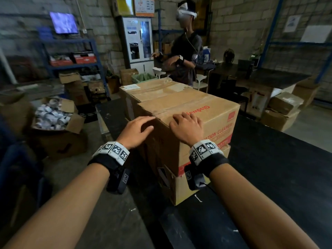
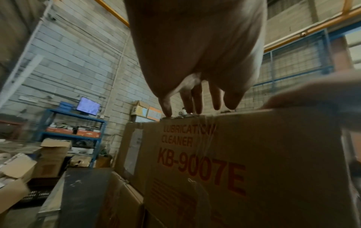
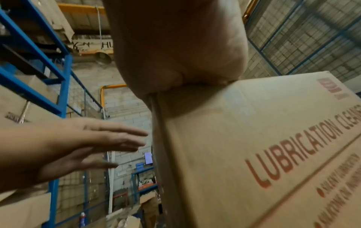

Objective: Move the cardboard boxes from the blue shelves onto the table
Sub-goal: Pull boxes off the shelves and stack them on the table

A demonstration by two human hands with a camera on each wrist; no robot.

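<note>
Two hands, both yours, lie on one item: the top cardboard box (image 1: 188, 126), printed "LUBRICATION CLEANER" in red, stacked on a lower box (image 1: 181, 186) on the dark table (image 1: 269, 177). Your left hand (image 1: 137, 131) has its fingers straight and spread, tips touching the box's near top edge at the corner; it grips nothing. Your right hand (image 1: 186, 127) rests palm-down on the top, fingers relaxed over the taped seam, clasping nothing. Judgement: flat hands on top suit steadying or squaring the box on its stack, not lifting, so this one reads as delivered. Orientation: the box sits flat, taped flaps up; one corner points toward you; its long axis runs away from you toward the far left, along the tape. The top lettering is upside down to you, the side print upright. A second tall box (image 1: 154, 90) stands just behind, touching or nearly so; I cannot tell which. Also present: blue shelves (image 1: 71, 56) far left, an open carton (image 1: 53, 114) of small white items on the floor, and another person (image 1: 185, 49) beyond the table.
</note>
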